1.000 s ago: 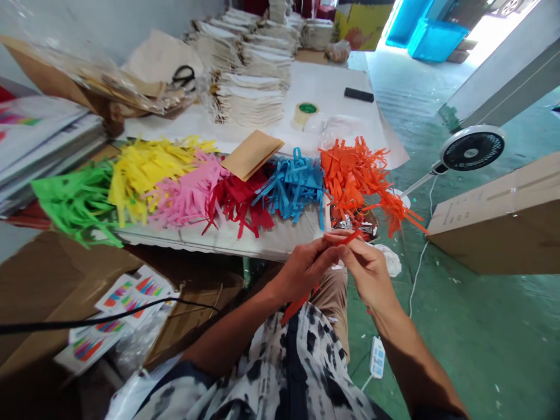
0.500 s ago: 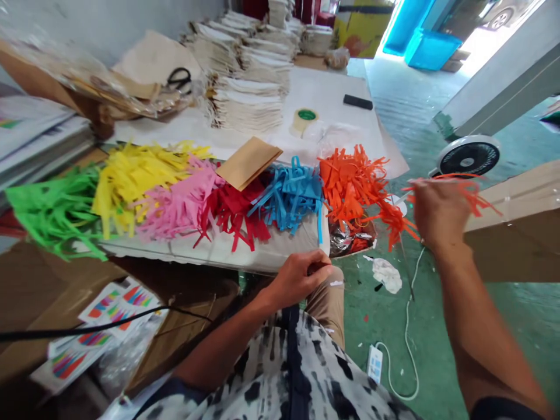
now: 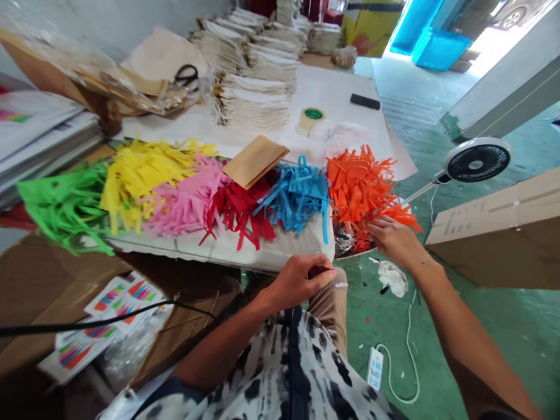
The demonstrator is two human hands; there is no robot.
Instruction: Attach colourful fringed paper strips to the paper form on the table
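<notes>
A row of cut paper strips lies along the table's near edge: green [image 3: 61, 204], yellow [image 3: 140, 169], pink [image 3: 184, 198], red [image 3: 236, 210], blue [image 3: 297, 192] and orange [image 3: 359, 186]. My right hand [image 3: 394, 239] reaches into the lower edge of the orange pile, fingers curled among the strips. My left hand [image 3: 297, 280] rests closed in a loose fist just below the table edge, above my knee; what it holds is hidden. A brown paper envelope [image 3: 256, 160] lies on the red and pink strips.
Stacks of cream cloth bags [image 3: 254, 87], a tape roll [image 3: 308, 116], scissors [image 3: 186, 74] and a black phone [image 3: 364, 101] sit further back. A white fan [image 3: 476, 160] and a cardboard box [image 3: 503, 227] stand at right. A power strip [image 3: 374, 367] lies on the green floor.
My right hand, which had swung out right with orange strips, has come back down to the orange pile. The left hand dropped to the table edge and stayed closed.
</notes>
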